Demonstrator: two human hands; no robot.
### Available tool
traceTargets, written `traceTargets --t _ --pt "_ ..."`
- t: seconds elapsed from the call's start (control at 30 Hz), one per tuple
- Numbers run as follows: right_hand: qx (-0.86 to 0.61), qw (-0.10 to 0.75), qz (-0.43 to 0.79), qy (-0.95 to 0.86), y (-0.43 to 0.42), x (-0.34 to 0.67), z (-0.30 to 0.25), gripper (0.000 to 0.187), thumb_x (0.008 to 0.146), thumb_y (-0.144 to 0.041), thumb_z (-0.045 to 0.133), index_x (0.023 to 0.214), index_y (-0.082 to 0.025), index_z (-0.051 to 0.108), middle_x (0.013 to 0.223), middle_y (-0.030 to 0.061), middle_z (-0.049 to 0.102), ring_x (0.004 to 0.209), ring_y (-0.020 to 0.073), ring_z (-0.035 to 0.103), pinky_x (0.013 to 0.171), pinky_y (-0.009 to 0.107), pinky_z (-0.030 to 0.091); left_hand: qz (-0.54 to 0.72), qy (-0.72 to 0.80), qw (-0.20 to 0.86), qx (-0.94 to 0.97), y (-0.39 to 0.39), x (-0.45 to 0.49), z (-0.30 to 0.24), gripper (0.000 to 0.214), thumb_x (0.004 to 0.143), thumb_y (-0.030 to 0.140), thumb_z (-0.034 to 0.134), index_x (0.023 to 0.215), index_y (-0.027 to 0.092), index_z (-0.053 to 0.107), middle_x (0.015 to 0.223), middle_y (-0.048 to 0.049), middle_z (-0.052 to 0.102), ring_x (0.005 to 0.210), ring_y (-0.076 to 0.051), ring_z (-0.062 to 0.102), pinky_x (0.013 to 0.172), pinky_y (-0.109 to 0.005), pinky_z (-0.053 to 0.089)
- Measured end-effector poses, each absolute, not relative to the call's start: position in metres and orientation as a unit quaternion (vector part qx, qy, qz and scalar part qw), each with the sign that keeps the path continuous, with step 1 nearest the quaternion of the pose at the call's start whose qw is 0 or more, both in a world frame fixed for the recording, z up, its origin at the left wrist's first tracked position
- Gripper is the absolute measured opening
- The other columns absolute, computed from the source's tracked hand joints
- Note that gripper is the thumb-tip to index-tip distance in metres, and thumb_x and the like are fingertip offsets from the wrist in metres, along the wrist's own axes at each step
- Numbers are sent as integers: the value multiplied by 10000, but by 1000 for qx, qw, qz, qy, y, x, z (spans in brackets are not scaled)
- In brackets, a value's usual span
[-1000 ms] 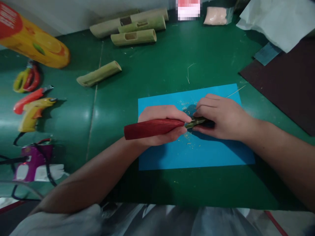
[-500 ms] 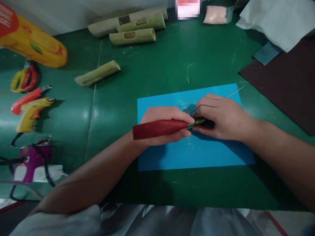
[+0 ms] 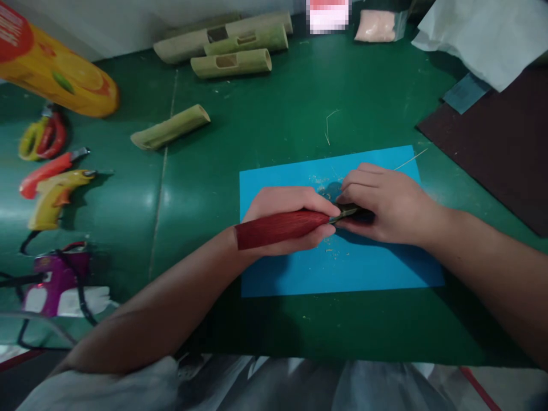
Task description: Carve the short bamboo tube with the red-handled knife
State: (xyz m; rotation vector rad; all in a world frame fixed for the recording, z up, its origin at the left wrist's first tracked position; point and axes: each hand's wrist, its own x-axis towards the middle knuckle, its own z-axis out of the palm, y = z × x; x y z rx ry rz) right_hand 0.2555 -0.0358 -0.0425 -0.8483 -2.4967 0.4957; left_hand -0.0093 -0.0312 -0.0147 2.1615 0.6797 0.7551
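Left hand (image 3: 285,198) is gripping a red handle (image 3: 280,230); right hand (image 3: 387,200) is pinching a slim greenish piece (image 3: 347,212)
The piece is sitting between the hands over the blue sheet (image 3: 381,268), pale crumbs (image 3: 319,181) lying around; the handle's working end is not showing clearly, so too hard a push from the left could be sending it slipping into the right hand

Wide gap running across the table (image 3: 274,114) between the back bamboo tubes (image 3: 252,61) and the blue paper (image 3: 363,268). Lone tube (image 3: 173,130) partly blocking its left end. Glue gun (image 3: 50,198) and bottle (image 3: 71,74) crowding far left. Left hand (image 3: 285,201) and right hand (image 3: 381,200) obstructing mid-paper. Dark board (image 3: 496,151) bordering right.
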Motion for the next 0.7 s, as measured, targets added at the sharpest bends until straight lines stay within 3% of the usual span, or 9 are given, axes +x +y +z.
traceTargets --t 0.17,0.3,0.43,0.7 --pt "-305 231 170 -908 -36 255 -42 230 1076 -413 683 929 -237 693 992 95 740 920 262 628 800 396 500 279 315 348 838 -32 -12 -13 175 1014 434 762 936 289 822 815 -15 851 652 -171 745 670 -293 610" --pt "-304 233 174 -907 -36 256 -42 235 1092 -409 661 937 -237 695 980 91 738 900 256 620 802 398 509 305 292 369 828 -31 -16 -12 199 1040 473 765 1010 292 842 881 -17 873 670 -157 752 657 -274 609" --pt "-301 234 173 -908 -36 256 -42 248 1103 -412 646 944 -229 701 993 108 745 929 277 641 806 413 514 307 263 371 836 -31 -14 -13 178 1056 468 776 1084 307 846 956 -24 888 747 -164 796 744 -285 642" --pt "-301 232 172 -909 -35 256 -43 267 1112 -442 649 942 -240 687 991 92 734 908 258 620 803 398 496 276 267 374 844 -28 -14 -17 251 1046 552 769 1102 322 853 942 -34 886 770 -192 802 755 -309 653"
